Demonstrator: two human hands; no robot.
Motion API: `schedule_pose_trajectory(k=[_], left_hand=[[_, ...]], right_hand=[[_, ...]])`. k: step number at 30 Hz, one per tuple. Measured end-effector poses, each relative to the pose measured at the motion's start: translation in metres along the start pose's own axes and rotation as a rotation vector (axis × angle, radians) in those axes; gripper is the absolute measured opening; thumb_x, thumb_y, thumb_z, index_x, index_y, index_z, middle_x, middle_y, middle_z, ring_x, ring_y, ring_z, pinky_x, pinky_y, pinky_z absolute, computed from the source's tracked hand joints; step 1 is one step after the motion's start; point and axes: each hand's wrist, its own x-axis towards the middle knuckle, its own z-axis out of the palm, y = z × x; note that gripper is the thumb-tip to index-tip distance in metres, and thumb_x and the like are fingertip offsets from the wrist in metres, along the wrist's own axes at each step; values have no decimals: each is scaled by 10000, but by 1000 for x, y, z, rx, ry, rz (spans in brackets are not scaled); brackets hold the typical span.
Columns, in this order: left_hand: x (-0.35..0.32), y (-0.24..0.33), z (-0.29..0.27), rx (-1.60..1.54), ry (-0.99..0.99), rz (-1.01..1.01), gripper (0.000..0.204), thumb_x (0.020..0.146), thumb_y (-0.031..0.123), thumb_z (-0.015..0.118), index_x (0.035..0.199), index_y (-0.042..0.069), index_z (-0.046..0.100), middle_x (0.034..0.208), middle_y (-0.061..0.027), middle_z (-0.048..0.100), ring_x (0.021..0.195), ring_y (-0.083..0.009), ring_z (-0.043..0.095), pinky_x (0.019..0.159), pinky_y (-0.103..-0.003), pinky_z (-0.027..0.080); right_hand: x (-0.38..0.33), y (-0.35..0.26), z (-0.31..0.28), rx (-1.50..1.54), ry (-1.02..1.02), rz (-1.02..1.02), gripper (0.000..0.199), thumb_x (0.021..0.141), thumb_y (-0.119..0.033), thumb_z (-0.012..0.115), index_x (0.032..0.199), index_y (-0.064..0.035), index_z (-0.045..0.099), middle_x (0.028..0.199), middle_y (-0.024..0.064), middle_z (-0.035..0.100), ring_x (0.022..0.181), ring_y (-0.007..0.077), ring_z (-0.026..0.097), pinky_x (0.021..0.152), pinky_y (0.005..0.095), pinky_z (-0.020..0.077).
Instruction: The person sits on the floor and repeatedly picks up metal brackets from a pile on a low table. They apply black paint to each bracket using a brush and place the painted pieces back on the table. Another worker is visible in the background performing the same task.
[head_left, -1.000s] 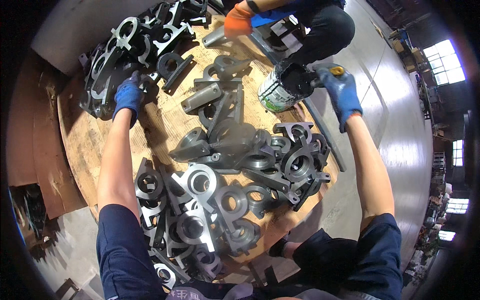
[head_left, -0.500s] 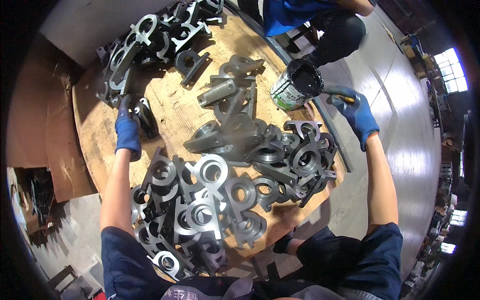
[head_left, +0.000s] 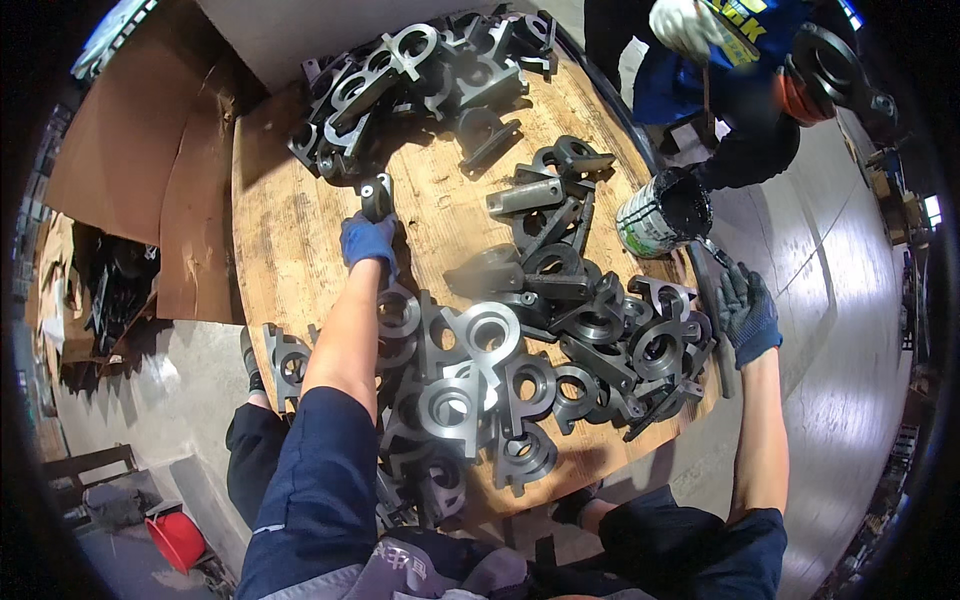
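My left hand, in a blue glove with a dark palm, is closed round a small black metal bracket at the left middle of the wooden tabletop. At the right edge of the table, my right hand, in the same kind of glove, grips a thin paint-coated brush. Its far end is close to the rim of a paint can holding black paint. Whether the brush touches the rim I cannot tell. A heap of ring-shaped metal brackets lies on the near part of the table.
Another pile of brackets covers the far left corner. Several black brackets lie near the can. Across the table, a co-worker in blue holds up a black ring bracket. Tall cardboard stands at the left; a red container is below.
The view has swung, so the table appears further right. My left hand has left the far pile's edge and now holds the black bracket. My right hand has drawn back with the brush, nearer me.
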Motion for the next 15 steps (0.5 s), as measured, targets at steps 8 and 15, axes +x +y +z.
schedule_pose_trajectory(k=[8, 15], left_hand=[[-52, 9, -88, -898, -571, -267, 241, 890, 212, 615, 1079, 70, 662, 884, -41, 660, 750, -155, 603, 652, -280, 463], [-204, 44, -201, -1132, -349, 111, 330, 907, 289, 581, 1070, 18, 676, 887, -23, 667, 736, -88, 565, 654, -221, 436]], right_hand=[[-91, -21, 1, -25, -331, -26, 289, 959, -251, 562, 1200, -110, 635, 1107, 64, 693, 1034, 236, 639, 934, 391, 500], [-202, -9, 75, 143, -543, 10, 399, 987, -228, 495, 1337, -37, 515, 1055, 117, 655, 1033, 283, 618, 926, 438, 508]])
